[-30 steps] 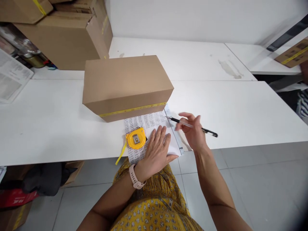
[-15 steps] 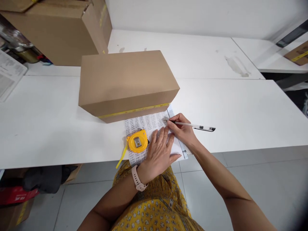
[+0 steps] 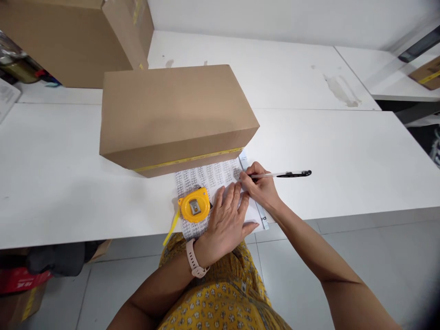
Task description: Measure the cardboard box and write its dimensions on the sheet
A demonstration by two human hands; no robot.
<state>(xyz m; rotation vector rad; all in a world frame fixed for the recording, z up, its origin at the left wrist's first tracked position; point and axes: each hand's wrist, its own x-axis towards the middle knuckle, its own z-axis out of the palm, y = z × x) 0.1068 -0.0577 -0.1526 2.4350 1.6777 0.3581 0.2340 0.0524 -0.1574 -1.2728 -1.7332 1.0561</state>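
A printed sheet of paper (image 3: pixel 206 176) full of small rows of writing lies at the near edge of the white table (image 3: pixel 343 156). My left hand (image 3: pixel 227 220) lies flat on it, fingers stretched out, holding it down. My right hand (image 3: pixel 259 185) grips a pen (image 3: pixel 282 174) with its tip on the sheet's upper right part. A yellow tape measure (image 3: pixel 194 204) sits on the sheet just left of my left hand, its tape end hanging off the table edge. A closed brown cardboard box (image 3: pixel 175 114) with yellow tape stands behind the sheet, covering its far end.
A larger cardboard box (image 3: pixel 79 41) stands at the back left, with metal items (image 3: pixel 17 68) beside it. Another taped box (image 3: pixel 426 73) sits on a table at the far right. Under the table on the left lie a red box (image 3: pixel 20 279) and dark bundle (image 3: pixel 55 259).
My right hand came down from above the table and set the pen tip on the sheet. The view shifted slightly; my left hand stayed flat on the paper.
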